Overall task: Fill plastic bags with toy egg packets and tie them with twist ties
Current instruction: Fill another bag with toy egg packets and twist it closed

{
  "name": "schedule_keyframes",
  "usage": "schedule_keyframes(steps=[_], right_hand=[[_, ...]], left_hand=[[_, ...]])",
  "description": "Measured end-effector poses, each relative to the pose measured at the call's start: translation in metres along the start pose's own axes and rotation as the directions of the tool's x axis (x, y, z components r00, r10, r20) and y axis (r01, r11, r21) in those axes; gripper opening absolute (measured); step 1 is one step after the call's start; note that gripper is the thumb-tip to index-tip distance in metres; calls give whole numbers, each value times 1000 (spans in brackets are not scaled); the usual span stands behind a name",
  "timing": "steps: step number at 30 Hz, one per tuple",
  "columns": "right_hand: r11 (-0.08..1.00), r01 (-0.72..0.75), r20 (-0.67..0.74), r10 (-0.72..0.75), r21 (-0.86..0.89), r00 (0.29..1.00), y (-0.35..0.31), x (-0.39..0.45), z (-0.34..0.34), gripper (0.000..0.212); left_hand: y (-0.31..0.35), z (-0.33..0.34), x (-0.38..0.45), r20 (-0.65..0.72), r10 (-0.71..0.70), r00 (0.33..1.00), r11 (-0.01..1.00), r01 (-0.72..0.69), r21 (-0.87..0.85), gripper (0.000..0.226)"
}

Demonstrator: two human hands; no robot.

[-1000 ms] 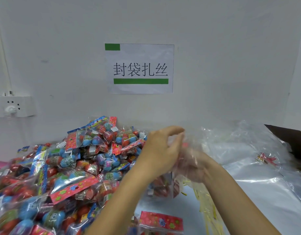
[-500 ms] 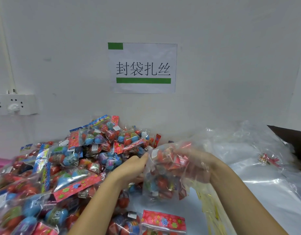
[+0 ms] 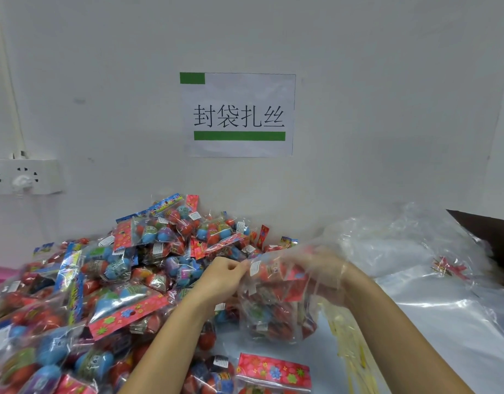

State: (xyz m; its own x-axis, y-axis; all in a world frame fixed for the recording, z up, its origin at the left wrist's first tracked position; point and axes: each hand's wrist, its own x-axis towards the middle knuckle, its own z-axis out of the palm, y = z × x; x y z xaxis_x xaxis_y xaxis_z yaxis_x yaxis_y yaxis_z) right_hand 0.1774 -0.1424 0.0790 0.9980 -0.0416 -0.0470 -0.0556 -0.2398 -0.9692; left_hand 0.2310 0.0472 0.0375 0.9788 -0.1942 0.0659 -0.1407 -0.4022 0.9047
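Observation:
A clear plastic bag [image 3: 276, 311] holding several red and blue toy egg packets stands on the table in front of me. My left hand [image 3: 221, 278] pinches the bag's left rim with curled fingers. My right hand [image 3: 323, 270] is inside or behind the bag's open top, seen blurred through the film, gripping the right side. A large heap of toy egg packets [image 3: 108, 280] fills the left of the table. Yellow twist ties [image 3: 350, 345] lie under my right forearm.
A stack of flat clear plastic bags [image 3: 432, 305] covers the right of the table, with a small red bundle [image 3: 449, 268] on it. A loose packet [image 3: 273, 371] lies near the front edge. A socket [image 3: 25, 176] and paper sign [image 3: 238, 115] are on the wall. A dark box corner [image 3: 492, 234] is far right.
The bag has come down from chest height to the table. My left hand dropped to the heap and now pinches the bag's left rim; my right hand stays in the bag's mouth.

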Motion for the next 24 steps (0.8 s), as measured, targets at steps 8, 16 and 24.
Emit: schedule_keyframes(steps=[8, 16, 24], right_hand=[[999, 19, 31, -18, -34, 999, 7, 2, 7, 20], [851, 133, 29, -137, -508, 990, -9, -3, 0, 30], [990, 139, 137, -143, 35, 980, -13, -17, -5, 28]], left_hand=[[7, 2, 4, -206, 133, 970, 937, -55, 346, 31], [37, 11, -14, 160, 503, 849, 826, -527, 201, 43], [31, 15, -13, -4, 545, 838, 829, -538, 152, 35]])
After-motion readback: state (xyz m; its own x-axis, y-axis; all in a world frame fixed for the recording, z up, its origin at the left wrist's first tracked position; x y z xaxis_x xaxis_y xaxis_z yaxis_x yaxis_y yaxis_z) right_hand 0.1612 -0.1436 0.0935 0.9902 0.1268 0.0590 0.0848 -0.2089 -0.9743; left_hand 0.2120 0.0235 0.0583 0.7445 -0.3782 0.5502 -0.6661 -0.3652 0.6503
